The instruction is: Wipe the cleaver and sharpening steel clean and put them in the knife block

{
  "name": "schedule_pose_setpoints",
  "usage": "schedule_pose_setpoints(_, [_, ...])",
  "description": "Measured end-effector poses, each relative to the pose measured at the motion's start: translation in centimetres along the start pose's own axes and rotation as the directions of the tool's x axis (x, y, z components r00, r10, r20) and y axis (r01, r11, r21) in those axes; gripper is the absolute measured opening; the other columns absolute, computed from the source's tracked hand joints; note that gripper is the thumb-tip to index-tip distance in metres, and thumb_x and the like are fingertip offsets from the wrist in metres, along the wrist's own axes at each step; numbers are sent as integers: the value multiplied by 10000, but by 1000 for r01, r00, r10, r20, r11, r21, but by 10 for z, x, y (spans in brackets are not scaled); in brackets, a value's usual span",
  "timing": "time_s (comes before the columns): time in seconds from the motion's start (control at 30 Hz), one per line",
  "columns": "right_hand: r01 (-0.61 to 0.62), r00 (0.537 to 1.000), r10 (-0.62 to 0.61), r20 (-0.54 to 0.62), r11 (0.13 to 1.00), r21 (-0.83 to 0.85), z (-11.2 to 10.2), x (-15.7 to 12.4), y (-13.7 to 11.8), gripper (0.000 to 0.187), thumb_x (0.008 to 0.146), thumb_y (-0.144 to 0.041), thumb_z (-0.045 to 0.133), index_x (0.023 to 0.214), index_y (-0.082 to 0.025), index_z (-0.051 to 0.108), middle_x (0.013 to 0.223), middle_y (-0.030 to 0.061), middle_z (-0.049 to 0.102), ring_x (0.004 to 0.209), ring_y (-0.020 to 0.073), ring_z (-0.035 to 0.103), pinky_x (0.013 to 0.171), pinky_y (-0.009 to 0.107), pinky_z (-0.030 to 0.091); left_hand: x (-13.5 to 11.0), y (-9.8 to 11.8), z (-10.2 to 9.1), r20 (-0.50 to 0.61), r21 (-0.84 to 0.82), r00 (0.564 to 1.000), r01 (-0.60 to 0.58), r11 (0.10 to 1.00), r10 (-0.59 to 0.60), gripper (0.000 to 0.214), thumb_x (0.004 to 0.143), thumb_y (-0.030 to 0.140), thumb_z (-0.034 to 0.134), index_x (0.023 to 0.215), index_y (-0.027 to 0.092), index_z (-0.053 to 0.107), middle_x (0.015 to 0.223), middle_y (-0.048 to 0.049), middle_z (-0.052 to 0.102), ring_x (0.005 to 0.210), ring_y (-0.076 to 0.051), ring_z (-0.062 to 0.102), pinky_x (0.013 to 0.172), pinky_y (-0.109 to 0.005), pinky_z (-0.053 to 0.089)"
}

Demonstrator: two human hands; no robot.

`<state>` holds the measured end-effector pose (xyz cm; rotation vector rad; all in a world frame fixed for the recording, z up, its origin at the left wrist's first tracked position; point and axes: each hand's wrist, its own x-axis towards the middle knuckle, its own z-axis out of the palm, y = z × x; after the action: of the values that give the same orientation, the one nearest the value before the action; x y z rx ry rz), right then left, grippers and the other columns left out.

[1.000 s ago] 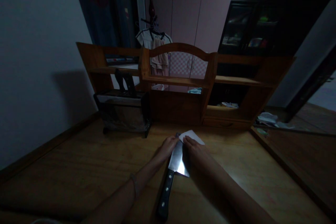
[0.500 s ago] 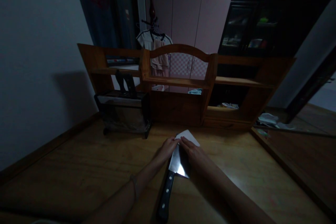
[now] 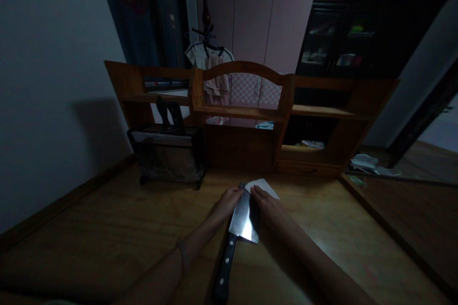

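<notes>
A cleaver (image 3: 244,221) with a shiny broad blade and a black riveted handle points away from me, its handle nearest my body. My left hand (image 3: 230,201) grips the blade's far end along its left edge. On the opposite side, my right hand (image 3: 265,204) is closed on a folded white sheet (image 3: 267,188), paper or cloth, I cannot tell which. Its fingertips press the sheet near the blade's far end. The right hand covers part of the blade's right edge.
Behind the wooden table (image 3: 107,228) rises a wooden shelf unit (image 3: 239,147). A knife block (image 3: 166,155) with two black handles sticking up stands at the back left. A wall (image 3: 53,105) borders the left side, and a raised wooden edge (image 3: 379,219) runs along the right.
The white sheet and my right hand have shifted slightly right, baring the blade's far corner. My left hand stays on the blade, and the cleaver lies almost as before.
</notes>
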<state>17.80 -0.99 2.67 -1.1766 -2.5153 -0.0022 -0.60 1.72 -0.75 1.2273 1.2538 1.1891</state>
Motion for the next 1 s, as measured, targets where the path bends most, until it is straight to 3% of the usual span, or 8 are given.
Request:
schedule_pose_setpoints(0.4, [-33, 999, 33, 0, 999, 2, 4, 2, -4, 637, 811, 56, 389, 1428, -97, 432, 1463, 182, 416, 1339, 269, 424, 1085, 408, 413, -1, 4, 1, 20, -29, 1000, 16, 999, -16, 329, 710, 459, 592, 773, 138, 632, 729, -28, 626, 689, -170, 561, 635, -259, 402])
schedule_pose_setpoints(0.67, [-38, 999, 37, 9, 999, 22, -3, 2, -8, 674, 782, 70, 406, 1429, -116, 434, 1459, 166, 425, 1352, 264, 403, 1096, 403, 400, 1, -1, -1, 28, -17, 1000, 2, 1000, -1, 352, 722, 474, 586, 798, 136, 650, 761, -32, 639, 716, -180, 575, 660, -267, 404])
schedule_pose_setpoints(1.0, [-27, 998, 28, 50, 999, -28, -5, 2, -10, 663, 788, 58, 399, 1439, -64, 408, 1468, 186, 416, 1359, 258, 397, 1105, 372, 383, 2, -3, 0, 17, -18, 1000, 1, 1000, -1, 357, 715, 476, 594, 824, 143, 663, 806, -43, 661, 763, -188, 590, 683, -263, 419])
